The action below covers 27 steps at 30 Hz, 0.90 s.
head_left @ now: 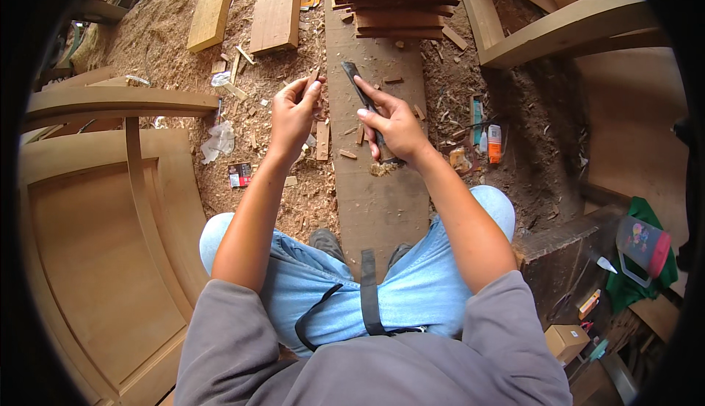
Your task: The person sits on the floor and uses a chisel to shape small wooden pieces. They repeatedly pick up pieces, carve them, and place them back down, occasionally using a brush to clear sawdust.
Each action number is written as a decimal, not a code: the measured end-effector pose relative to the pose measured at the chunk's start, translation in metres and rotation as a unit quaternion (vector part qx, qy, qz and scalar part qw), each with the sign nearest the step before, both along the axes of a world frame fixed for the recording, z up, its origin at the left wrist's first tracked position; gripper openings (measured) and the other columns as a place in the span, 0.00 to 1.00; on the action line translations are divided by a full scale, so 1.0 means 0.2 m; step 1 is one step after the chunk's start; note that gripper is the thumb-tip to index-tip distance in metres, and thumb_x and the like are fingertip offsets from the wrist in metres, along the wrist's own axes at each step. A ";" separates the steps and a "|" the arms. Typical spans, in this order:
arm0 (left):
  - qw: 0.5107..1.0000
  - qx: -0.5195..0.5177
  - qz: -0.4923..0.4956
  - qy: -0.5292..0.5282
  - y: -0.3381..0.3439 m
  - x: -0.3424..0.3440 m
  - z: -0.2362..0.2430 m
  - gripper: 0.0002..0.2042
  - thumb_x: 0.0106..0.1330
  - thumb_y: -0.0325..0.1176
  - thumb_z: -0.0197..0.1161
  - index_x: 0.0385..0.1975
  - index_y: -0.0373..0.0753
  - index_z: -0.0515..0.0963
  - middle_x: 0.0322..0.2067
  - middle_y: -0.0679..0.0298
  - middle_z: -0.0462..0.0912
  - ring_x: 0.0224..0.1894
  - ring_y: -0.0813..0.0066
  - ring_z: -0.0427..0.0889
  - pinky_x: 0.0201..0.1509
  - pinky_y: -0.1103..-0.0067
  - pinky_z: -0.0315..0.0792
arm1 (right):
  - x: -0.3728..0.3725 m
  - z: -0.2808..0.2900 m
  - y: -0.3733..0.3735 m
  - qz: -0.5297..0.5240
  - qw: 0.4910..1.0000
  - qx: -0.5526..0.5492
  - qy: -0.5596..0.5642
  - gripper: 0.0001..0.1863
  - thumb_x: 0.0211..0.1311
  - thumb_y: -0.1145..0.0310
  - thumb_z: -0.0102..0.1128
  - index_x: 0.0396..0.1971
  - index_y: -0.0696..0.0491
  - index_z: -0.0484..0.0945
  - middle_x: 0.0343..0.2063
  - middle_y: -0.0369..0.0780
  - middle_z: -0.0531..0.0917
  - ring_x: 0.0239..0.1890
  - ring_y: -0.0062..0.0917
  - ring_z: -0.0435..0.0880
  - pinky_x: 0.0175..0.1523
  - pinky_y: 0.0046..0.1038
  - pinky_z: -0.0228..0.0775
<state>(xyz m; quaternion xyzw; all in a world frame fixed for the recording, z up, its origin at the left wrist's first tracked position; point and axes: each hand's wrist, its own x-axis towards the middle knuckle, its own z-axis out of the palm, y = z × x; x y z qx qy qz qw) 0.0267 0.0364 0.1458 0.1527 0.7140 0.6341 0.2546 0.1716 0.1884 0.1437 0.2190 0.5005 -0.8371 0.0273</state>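
My left hand [292,118] pinches a small brown wood chip [312,81] between thumb and fingers. To its right, my right hand [399,125] is wrapped round a long, dark chisel-like tool [352,77], which slants with its far end towards the left hand. A gap separates tool and chip. Fingers cover the tool's middle, so its exact kind is unclear. Both hands are above a long wooden board [382,204] that runs away from me between my feet, with several small wood offcuts [322,140] lying on and beside it.
Stacked dark curved wood pieces [400,2] stand at the board's far end. Two planks [275,9] lie far left. A panelled wooden door [103,259] is at left, a curved frame [573,24] at right. An orange-and-white bottle [494,145] lies among shavings; a plastic jug [642,248] is lower right.
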 end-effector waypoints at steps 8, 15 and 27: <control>0.994 -0.099 -0.041 0.026 -0.01 0.00 -0.05 0.14 0.79 0.36 0.53 0.46 0.32 0.82 0.25 0.74 0.77 0.26 0.88 0.73 0.29 0.85 0.68 | 0.01 0.11 -0.06 0.091 0.995 -0.033 0.009 0.35 0.71 0.73 0.55 0.75 0.41 0.58 0.19 0.30 0.69 0.15 0.13 0.71 0.19 0.21 0.73; 0.929 -0.207 -0.033 0.304 -0.03 0.03 -0.05 0.11 0.75 0.30 0.56 0.40 0.30 0.82 0.26 0.56 0.83 0.26 0.71 0.80 0.30 0.73 0.73 | 0.03 0.01 -0.10 0.086 0.995 -0.040 -0.016 0.33 0.72 0.72 0.54 0.75 0.41 0.58 0.18 0.31 0.71 0.14 0.15 0.71 0.18 0.22 0.72; 0.931 -0.242 -0.139 0.234 0.01 0.15 0.09 0.08 0.71 0.24 0.57 0.38 0.28 0.83 0.31 0.48 0.86 0.30 0.62 0.84 0.36 0.68 0.78 | -0.04 0.16 0.14 -0.295 0.948 0.058 -0.102 0.28 0.77 0.70 0.46 0.74 0.47 0.58 0.19 0.35 0.75 0.13 0.19 0.72 0.21 0.25 0.76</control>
